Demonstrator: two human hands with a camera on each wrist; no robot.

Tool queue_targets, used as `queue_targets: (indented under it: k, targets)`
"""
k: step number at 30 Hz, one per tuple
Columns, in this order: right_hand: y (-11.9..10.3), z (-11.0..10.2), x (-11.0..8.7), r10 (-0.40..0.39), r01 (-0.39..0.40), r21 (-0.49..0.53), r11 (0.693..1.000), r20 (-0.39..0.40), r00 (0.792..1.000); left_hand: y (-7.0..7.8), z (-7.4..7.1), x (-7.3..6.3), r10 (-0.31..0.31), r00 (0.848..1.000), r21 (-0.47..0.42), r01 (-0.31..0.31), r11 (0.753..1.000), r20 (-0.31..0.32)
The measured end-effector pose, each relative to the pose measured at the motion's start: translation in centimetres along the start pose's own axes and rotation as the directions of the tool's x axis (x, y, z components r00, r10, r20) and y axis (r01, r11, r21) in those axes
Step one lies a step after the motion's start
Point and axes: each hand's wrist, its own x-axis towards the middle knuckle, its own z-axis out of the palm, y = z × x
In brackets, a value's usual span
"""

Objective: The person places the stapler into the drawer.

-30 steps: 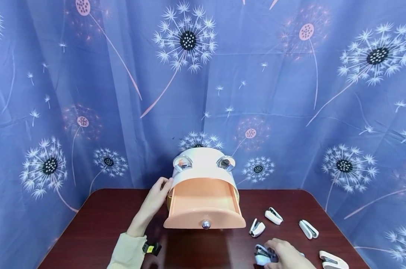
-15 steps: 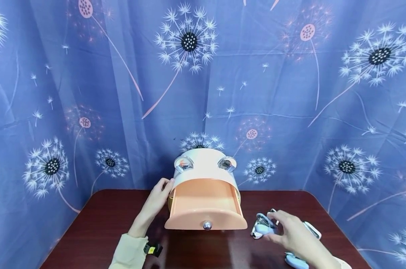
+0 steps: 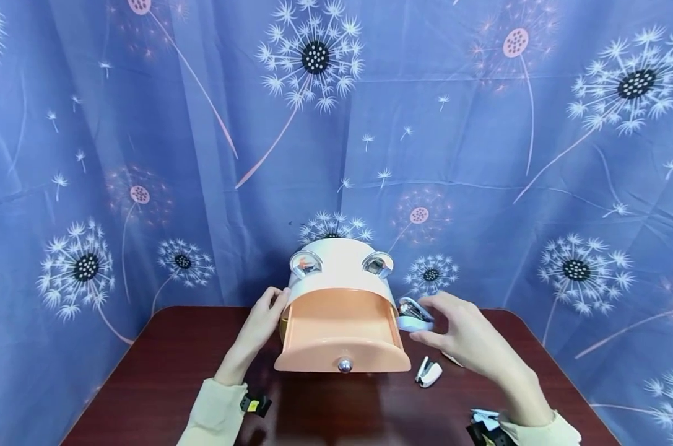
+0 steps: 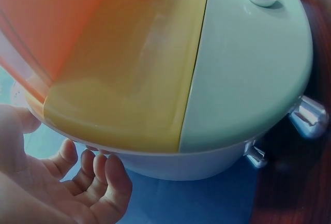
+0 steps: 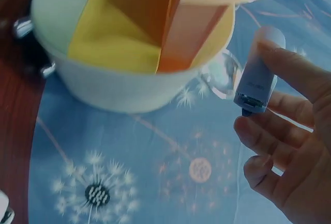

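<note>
A white drawer box (image 3: pixel 336 263) with two round chrome eyes stands at the back of the table. Its upper peach drawer (image 3: pixel 342 358) is pulled out and bare inside. My left hand (image 3: pixel 264 316) rests against the box's left side, its fingers loosely bent at the rim in the left wrist view. Beside the drawer's right side, raised off the table, my right hand (image 3: pixel 461 325) pinches a small light blue stapler (image 3: pixel 414 314) between thumb and fingers. The right wrist view shows that stapler (image 5: pixel 257 74) upright, with the thumb on its side.
A white mini stapler (image 3: pixel 428 373) lies right of the drawer front. Another white one (image 3: pixel 452 358) is mostly hidden under my right hand. A light blue stapler (image 3: pixel 485 419) lies by the right wrist. Yellow (image 4: pixel 124 79) and green (image 4: pixel 248 74) fronts sit under the peach drawer.
My right hand has lifted the light blue stapler from the front right of the table and carried it up and left to the drawer's side. The left hand stays at the box.
</note>
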Motion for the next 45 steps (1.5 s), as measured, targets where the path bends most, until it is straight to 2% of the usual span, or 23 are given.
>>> queue_targets:
  k: [5,10,16,23,29,35,41,45]
  targets:
    - [-1.3,0.7,2.1,-0.050,0.050,0.044,0.998,0.017,0.999,0.1,-0.1,0.0,-0.001,1.000,0.012,0.001,1.000,0.006]
    - [-2.7,1.1,4.1,-0.090,0.083,0.077,0.994,0.092,0.992,0.1,-0.1,-0.2,-0.001,1.000,0.010,0.001,1.000,-0.005]
    - [-4.1,1.9,6.2,-0.183,0.174,0.069,0.982,0.159,0.970,0.1,0.0,-0.1,0.003,1.000,0.024,-0.002,1.000,-0.018]
    - [-5.7,3.4,8.4,-0.245,0.231,0.086,0.969,0.217,0.945,0.1,-0.1,-0.1,0.016,0.999,0.027,-0.015,1.000,-0.029]
    - [-7.0,4.7,10.0,-0.312,0.319,0.019,0.948,0.258,0.914,0.0,0.0,0.0,0.017,0.999,0.017,-0.016,1.000,-0.029]
    - [-8.3,5.6,10.9,-0.298,0.316,0.000,0.949,0.333,0.895,0.3,0.1,0.0,0.017,0.999,0.034,-0.016,0.999,-0.036]
    - [-8.8,6.6,11.2,-0.239,0.275,-0.013,0.961,0.454,0.858,0.2,0.2,0.0,0.024,0.999,0.032,-0.023,0.999,-0.038]
    - [-8.8,7.2,11.3,-0.231,0.285,-0.037,0.958,0.491,0.840,0.1,0.2,0.0,0.018,0.999,0.031,-0.017,0.999,-0.036]
